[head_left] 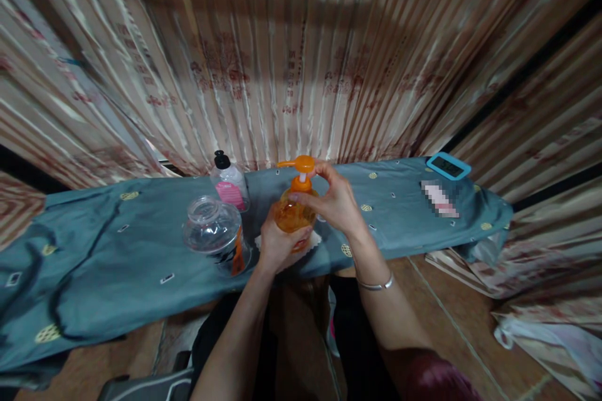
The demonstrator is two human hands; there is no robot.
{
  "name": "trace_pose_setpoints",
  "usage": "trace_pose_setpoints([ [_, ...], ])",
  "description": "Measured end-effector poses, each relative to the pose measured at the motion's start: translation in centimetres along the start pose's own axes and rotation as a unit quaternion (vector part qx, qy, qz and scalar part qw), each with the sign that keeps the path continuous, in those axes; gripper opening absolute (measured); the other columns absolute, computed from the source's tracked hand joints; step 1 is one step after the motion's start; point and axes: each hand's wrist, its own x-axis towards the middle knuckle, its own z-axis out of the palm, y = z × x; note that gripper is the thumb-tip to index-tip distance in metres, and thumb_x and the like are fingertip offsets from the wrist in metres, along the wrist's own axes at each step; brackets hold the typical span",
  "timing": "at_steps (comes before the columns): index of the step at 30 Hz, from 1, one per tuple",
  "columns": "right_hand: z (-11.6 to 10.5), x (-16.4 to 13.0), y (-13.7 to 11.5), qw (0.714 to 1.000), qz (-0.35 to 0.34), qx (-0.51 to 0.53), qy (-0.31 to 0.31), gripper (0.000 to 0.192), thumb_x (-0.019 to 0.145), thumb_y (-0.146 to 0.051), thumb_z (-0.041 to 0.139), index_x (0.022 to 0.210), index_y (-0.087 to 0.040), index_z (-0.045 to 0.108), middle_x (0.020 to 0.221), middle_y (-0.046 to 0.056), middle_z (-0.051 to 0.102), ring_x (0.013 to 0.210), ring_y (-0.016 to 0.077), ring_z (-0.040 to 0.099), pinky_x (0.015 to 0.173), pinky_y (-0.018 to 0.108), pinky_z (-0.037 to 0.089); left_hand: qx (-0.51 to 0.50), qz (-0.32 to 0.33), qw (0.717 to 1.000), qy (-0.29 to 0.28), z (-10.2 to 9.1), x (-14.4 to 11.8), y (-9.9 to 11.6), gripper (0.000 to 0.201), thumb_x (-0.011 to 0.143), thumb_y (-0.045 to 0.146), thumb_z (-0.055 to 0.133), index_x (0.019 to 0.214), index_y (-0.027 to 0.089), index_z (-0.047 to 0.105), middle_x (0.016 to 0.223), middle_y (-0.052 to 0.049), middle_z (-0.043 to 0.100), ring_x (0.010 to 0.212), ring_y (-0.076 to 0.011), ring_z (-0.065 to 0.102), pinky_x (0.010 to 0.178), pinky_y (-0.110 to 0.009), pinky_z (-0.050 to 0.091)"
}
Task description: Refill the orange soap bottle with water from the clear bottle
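Observation:
An orange pump bottle (294, 216) of clear amber liquid stands upright in front of me, its orange pump head (303, 165) pointing left. My left hand (281, 238) is wrapped round the lower body of the bottle. With thumb and fingers, my right hand (335, 196) grips near the neck, close to the orange collar (301, 185). Under the bottle lies a white scalloped-edge cloth or paper (316, 240), mostly hidden. Left of my hands are a large clear plastic jar (207, 229) without a lid and a clear bottle with a black cap and pink label (230, 188).
A blue-green patterned cloth (141, 263) covers the narrow table. At the right end sit a blue-framed digital clock (448, 166) and a blurred-out pink and white item (439, 198). Pleated curtains (291, 75) hang behind the table. A grey chair or stool part (145, 388) shows at lower left.

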Motion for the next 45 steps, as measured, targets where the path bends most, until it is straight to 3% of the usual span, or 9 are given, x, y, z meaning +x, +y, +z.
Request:
trace_pose_setpoints([
  [3,-0.6,0.1,0.4,0.997,-0.017,0.042,-0.069,0.021,0.079,-0.033,0.071,0.093,-0.022,0.060,0.106,0.006,0.066,0.110,0.0246,0.060,0.100,0.041,0.042,0.001,-0.006,1.000,-0.001,0.0,0.0,0.4,0.065,0.053,0.029,0.084,0.110,0.017,0.057,0.106,-0.007,0.071,0.102,-0.0255,0.067,0.093,-0.040,0.053],
  [6,-0.7,0.0,0.4,0.992,-0.023,0.060,-0.109,0.030,0.083,-0.035,0.066,0.111,-0.023,0.061,0.115,0.006,0.066,0.111,0.0224,0.059,0.100,0.038,0.044,-0.001,-0.006,1.000,-0.004,-0.1,0.0,0.5,0.064,0.053,0.030,0.084,0.110,0.017,0.057,0.105,-0.007,0.071,0.102,-0.0254,0.067,0.092,-0.039,0.053],
  [12,0.3,-0.2,0.0,1.000,-0.008,-0.002,0.005,0.033,0.071,-0.033,0.080,0.090,-0.020,0.057,0.099,0.007,0.064,0.106,0.0285,0.058,0.097,0.045,0.040,-0.004,-0.006,1.000,-0.003,0.0,0.1,0.1,0.065,0.054,0.031,0.084,0.111,0.018,0.057,0.108,-0.008,0.070,0.103,-0.0247,0.066,0.093,-0.038,0.052],
  [15,0.1,-0.1,0.4,0.998,-0.026,0.029,-0.054,0.018,0.081,-0.033,0.068,0.093,-0.021,0.060,0.100,0.005,0.067,0.106,0.0251,0.060,0.099,0.042,0.042,-0.011,-0.003,1.000,-0.005,0.0,0.1,0.1,0.066,0.053,0.029,0.084,0.112,0.017,0.056,0.109,-0.008,0.070,0.104,-0.0243,0.066,0.094,-0.038,0.052],
  [18,0.0,-0.1,0.6,0.994,-0.038,0.045,-0.093,0.029,0.085,-0.034,0.063,0.111,-0.021,0.061,0.114,0.006,0.066,0.112,0.0232,0.059,0.102,0.039,0.042,-0.018,0.003,1.000,-0.011,0.0,0.1,0.1,0.066,0.054,0.031,0.084,0.112,0.017,0.055,0.109,-0.008,0.070,0.104,-0.0241,0.066,0.094,-0.037,0.052],
  [21,0.2,-0.3,0.5,0.999,-0.027,0.011,-0.044,0.045,0.076,-0.034,0.074,0.116,-0.021,0.057,0.115,0.008,0.063,0.111,0.0263,0.058,0.098,0.042,0.043,-0.016,0.000,1.000,-0.009,0.0,0.1,0.0,0.065,0.055,0.031,0.084,0.112,0.017,0.055,0.111,-0.009,0.069,0.106,-0.0251,0.065,0.095,-0.039,0.052],
  [24,0.4,-0.3,0.3,1.000,-0.015,-0.012,0.004,0.040,0.069,-0.031,0.081,0.101,-0.020,0.059,0.105,0.007,0.065,0.107,0.0278,0.059,0.096,0.043,0.041,-0.016,-0.006,1.000,-0.007,0.1,0.1,0.0,0.066,0.054,0.030,0.084,0.112,0.017,0.055,0.111,-0.009,0.069,0.105,-0.0255,0.066,0.094,-0.040,0.052],
  [33,-0.1,-0.2,0.4,0.988,-0.009,0.139,-0.069,0.017,0.084,-0.030,0.064,0.097,-0.020,0.061,0.105,0.007,0.066,0.105,0.0232,0.061,0.095,0.039,0.047,-0.006,0.010,1.000,-0.009,0.1,0.2,-0.1,0.064,0.055,0.034,0.084,0.111,0.019,0.056,0.110,-0.008,0.070,0.105,-0.0257,0.066,0.094,-0.041,0.052],
  [45,-1.0,-0.8,-3.1,0.964,-0.064,0.255,0.049,0.026,0.080,-0.019,0.071,0.105,-0.023,0.066,0.093,-0.001,0.073,0.089,0.0147,0.069,0.082,0.026,0.055,0.010,0.006,1.000,-0.015,0.1,-0.2,0.6,0.064,0.054,0.027,0.084,0.111,0.019,0.056,0.112,-0.008,0.069,0.106,-0.0240,0.065,0.095,-0.039,0.052],
])
